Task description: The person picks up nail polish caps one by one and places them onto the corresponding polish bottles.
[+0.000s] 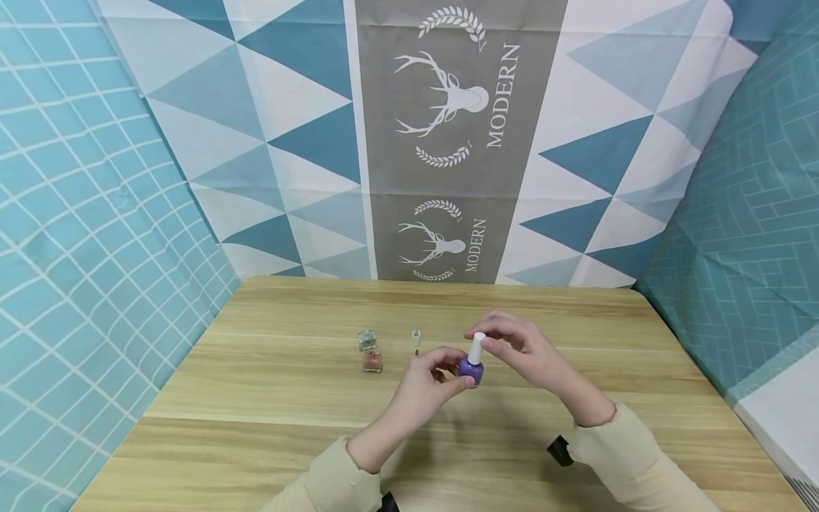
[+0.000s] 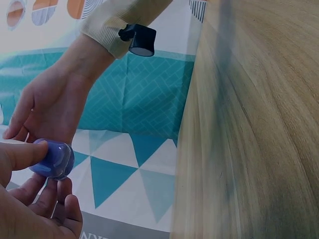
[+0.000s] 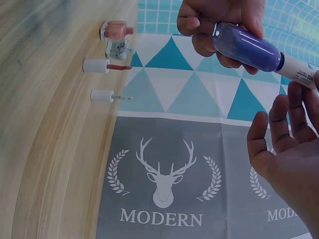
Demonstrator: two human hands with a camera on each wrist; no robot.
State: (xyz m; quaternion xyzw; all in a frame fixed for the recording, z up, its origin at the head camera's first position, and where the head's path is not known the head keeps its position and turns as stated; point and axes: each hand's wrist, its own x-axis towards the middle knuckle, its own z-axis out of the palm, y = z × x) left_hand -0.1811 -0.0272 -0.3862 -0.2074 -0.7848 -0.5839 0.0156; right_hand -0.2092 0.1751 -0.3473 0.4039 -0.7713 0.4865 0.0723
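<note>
A purple nail polish bottle (image 1: 470, 370) with a tall white cap (image 1: 475, 350) is held above the table in the head view. My left hand (image 1: 424, 386) grips the bottle between thumb and fingers. From the right, my right hand (image 1: 523, 350) pinches the cap at its top with thumb and fingers. In the right wrist view the cap, with small print on it, sits on the neck of the bottle (image 3: 246, 47). The left wrist view shows the purple glass bottom (image 2: 59, 162) under the left thumb; there the cap is hidden.
On the wooden table (image 1: 256, 398), left of the hands, stand two uncapped bottles, one clear (image 1: 367, 340) and one pink (image 1: 372, 362). Two white brush caps stand by them, one with a clear brush (image 3: 102, 96), one with a reddish brush (image 3: 96, 66). Patterned cloth (image 1: 307, 156) hangs behind.
</note>
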